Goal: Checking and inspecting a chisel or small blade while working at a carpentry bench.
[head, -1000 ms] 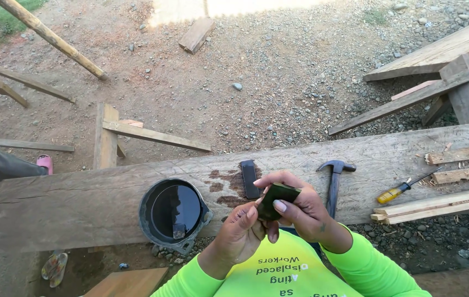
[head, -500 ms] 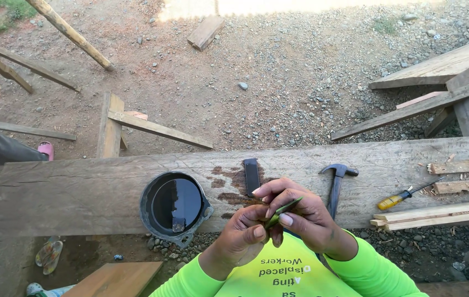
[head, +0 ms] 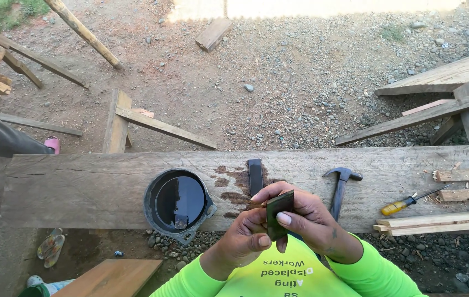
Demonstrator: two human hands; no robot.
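Nearest the camera, bright yellow-green sleeves (head: 380,269) and both hands raised together over the near edge of a broad weathered wooden beam (head: 80,187). Left hand (head: 243,239) curled closed, thumb pressed against the lower part of a small dark flat rectangular piece (head: 279,212); right hand (head: 311,220) wrapped round the same piece from the other side, fingertips pinching its edge, so the piece held upright between both hands just above the beam. Just left of the hands, a round dark bucket (head: 176,203) of black liquid, set against the beam's near side. Just beyond the hands, flat on the beam, a dark oblong block (head: 255,175) among wet stains. To the right on the beam, a claw hammer (head: 340,184), then a yellow-handled screwdriver (head: 408,202) beside thin wooden strips (head: 454,220). Farther off, gravel ground (head: 300,82) with loose planks (head: 157,125), a leaning pole (head: 83,33), and timber framing (head: 449,104) at right.
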